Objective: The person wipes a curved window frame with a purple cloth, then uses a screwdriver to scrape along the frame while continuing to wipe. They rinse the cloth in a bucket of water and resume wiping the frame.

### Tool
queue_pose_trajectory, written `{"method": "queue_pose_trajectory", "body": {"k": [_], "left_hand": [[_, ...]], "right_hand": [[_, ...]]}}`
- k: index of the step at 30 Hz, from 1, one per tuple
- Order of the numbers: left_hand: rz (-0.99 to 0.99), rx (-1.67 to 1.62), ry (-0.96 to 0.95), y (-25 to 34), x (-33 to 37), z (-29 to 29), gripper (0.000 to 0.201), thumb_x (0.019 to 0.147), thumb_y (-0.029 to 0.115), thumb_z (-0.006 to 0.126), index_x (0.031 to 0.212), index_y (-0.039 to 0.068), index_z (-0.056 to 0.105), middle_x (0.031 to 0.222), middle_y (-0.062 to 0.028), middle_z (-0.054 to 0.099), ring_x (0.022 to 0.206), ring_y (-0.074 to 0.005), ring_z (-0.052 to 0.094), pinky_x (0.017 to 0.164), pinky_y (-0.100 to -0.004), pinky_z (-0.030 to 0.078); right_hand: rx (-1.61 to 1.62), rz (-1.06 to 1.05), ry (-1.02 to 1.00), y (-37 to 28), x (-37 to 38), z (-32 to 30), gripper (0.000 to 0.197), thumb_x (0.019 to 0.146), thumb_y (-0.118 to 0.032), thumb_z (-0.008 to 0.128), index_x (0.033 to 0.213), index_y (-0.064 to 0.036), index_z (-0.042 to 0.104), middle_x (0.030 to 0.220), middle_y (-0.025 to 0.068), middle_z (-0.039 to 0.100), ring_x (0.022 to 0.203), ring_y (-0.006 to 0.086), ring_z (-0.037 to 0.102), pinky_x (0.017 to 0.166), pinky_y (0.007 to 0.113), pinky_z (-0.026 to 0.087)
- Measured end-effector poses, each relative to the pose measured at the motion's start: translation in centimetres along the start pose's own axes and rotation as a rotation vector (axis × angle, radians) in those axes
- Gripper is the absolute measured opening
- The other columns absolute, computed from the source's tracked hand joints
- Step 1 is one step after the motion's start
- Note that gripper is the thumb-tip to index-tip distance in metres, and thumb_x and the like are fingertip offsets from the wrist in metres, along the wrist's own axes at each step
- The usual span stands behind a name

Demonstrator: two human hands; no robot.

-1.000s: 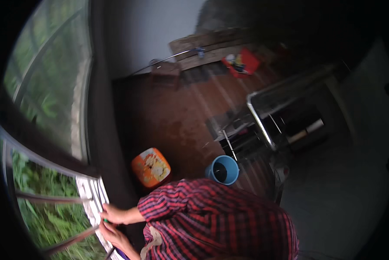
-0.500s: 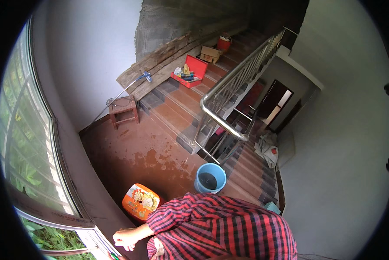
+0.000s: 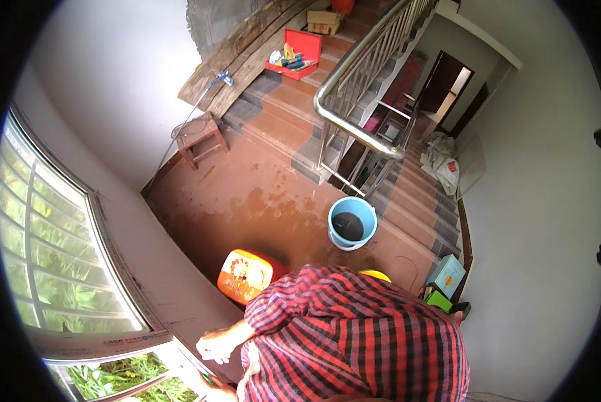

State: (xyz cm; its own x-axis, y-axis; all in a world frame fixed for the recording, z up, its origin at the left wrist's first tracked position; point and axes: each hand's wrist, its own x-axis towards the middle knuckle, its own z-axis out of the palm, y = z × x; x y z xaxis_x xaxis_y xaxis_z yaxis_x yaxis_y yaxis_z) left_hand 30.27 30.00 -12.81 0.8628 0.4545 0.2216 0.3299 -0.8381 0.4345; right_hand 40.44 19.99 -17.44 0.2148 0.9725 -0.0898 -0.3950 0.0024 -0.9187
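At the lower left, by the window frame point(image 3: 123, 340), both my hands are close together. My right hand point(image 3: 216, 344), past a red-and-black plaid sleeve point(image 3: 277, 311), has its fingers curled in; what they hold, if anything, is hidden. Just below it my left hand point(image 3: 221, 390) is partly cut off by the picture's lower edge. A thin green thing point(image 3: 208, 380) shows at its fingers, against the frame's pale edge; its kind is too small to tell. Beyond the sleeve stands an orange stool-like thing with a flowered top point(image 3: 247, 273), touched by neither hand.
A blue bucket point(image 3: 370, 218) with dark contents stands on the wet red-brown floor. Farther off are an open red toolbox point(image 3: 304, 43), a wooden stool point(image 3: 196, 132), planks point(image 3: 227, 57) and stairs with a metal railing point(image 3: 360, 131). Blue point(image 3: 447, 275) and green boxes point(image 3: 438, 300) stand at the right.
The whole view has tilted down, so the floor things sit higher up or farther right. More boxes and something yellow show at the right. My hands stay by the window frame.
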Motion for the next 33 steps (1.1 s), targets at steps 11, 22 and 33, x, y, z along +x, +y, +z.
{"method": "queue_pose_trajectory", "body": {"k": [11, 22, 33], "left_hand": [[-0.19, 0.085, -0.169, -6.4, -4.3, -3.3, 0.042, 0.1, 0.009, 0.061, 0.14, 0.002, 0.056, 0.103, -0.0217, 0.067, 0.094, -0.0329, 0.065, 0.087, -0.0446, 0.052], [-0.239, -0.002, 0.054, -3.9, -9.9, -8.6, 0.047, 0.091, 0.005, 0.064, 0.137, 0.017, 0.065, 0.088, -0.0164, 0.064, 0.08, -0.0361, 0.064, 0.072, -0.044, 0.052], [-0.293, -0.013, 0.008, -4.2, -6.5, -7.2, 0.049, 0.093, 0.008, 0.063, 0.14, 0.02, 0.062, 0.088, -0.0131, 0.06, 0.075, -0.0332, 0.064, 0.069, -0.0427, 0.052]], "right_hand": [[-0.018, 0.011, -0.04, -2.0, -3.4, 2.0, 0.013, 0.1, -0.01, 0.063, 0.109, -0.0009, 0.061, 0.091, 0.0106, 0.068, 0.079, 0.0224, 0.072, 0.064, 0.035, 0.061], [-0.29, 0.182, 0.142, -6.0, -5.2, 0.5, 0.02, 0.109, -0.021, 0.053, 0.111, -0.0023, 0.061, 0.084, 0.0102, 0.072, 0.068, 0.0131, 0.07, 0.06, 0.025, 0.055], [-0.292, 0.18, 0.032, -6.6, -2.7, 1.5, 0.023, 0.11, -0.024, 0.052, 0.11, -0.0023, 0.06, 0.084, 0.0088, 0.072, 0.067, 0.0121, 0.069, 0.06, 0.024, 0.054]]}}
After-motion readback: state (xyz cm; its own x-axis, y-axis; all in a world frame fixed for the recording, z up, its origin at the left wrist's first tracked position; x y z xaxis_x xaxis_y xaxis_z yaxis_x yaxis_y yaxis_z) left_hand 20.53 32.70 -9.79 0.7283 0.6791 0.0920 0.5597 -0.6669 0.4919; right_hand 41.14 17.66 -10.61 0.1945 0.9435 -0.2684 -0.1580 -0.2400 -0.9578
